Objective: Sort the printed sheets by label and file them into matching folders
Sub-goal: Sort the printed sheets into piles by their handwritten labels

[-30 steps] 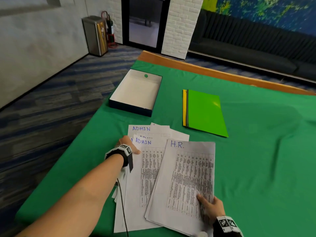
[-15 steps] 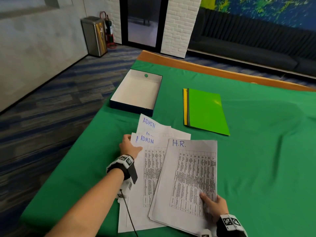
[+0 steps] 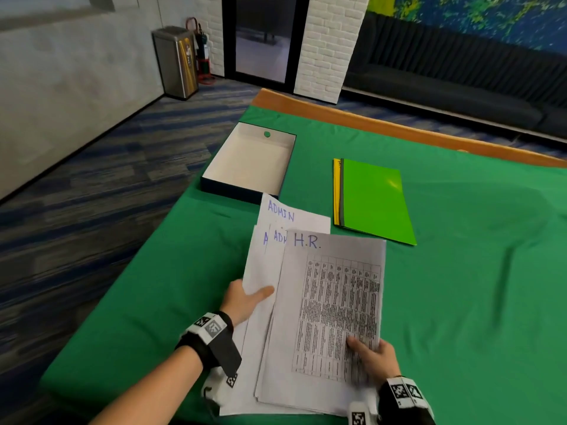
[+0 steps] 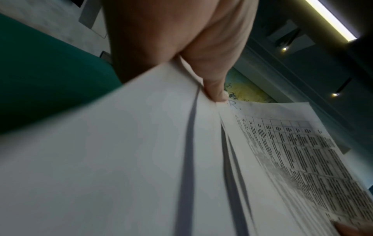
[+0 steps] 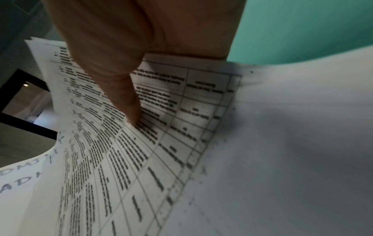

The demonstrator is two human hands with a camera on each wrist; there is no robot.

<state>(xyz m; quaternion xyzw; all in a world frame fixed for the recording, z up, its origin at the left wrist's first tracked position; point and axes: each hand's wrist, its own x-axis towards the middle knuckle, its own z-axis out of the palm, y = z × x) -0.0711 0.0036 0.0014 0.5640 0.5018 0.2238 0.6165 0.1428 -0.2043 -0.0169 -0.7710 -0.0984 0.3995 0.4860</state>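
In the lower centre of the head view, a person holds a fanned bundle of printed sheets above a table draped in green cloth (image 3: 460, 286). The left hand (image 3: 242, 302) grips the left edge of the ADMIN sheets (image 3: 264, 271), its thumb lying on top of the paper and the fingers hidden beneath; the left wrist view shows the thumb (image 4: 214, 89) pressed against the paper edges. The right hand (image 3: 372, 357) pinches the lower right corner of the H.R. sheet (image 3: 334, 302), thumb on the printed table and fingers under the stack; in the right wrist view the thumb (image 5: 129, 102) presses down onto the rows of text. The H.R. sheet lies on top and overlaps the ADMIN sheets, whose handwritten labels peek out at its upper left, one sheet reaching further up than the others. Toward the upper right of the papers, the green folder (image 3: 376, 204) lies flat on the cloth, stacked on a yellow folder (image 3: 336, 191) whose left edge shows, with a dark strip between them. In the upper centre left of the frame, an open shallow box (image 3: 248, 161) with a white interior and dark outer walls sits near the table's left edge, just above the topmost ADMIN sheet. A metal bin (image 3: 176, 61) stands on the floor in the upper left of the frame.
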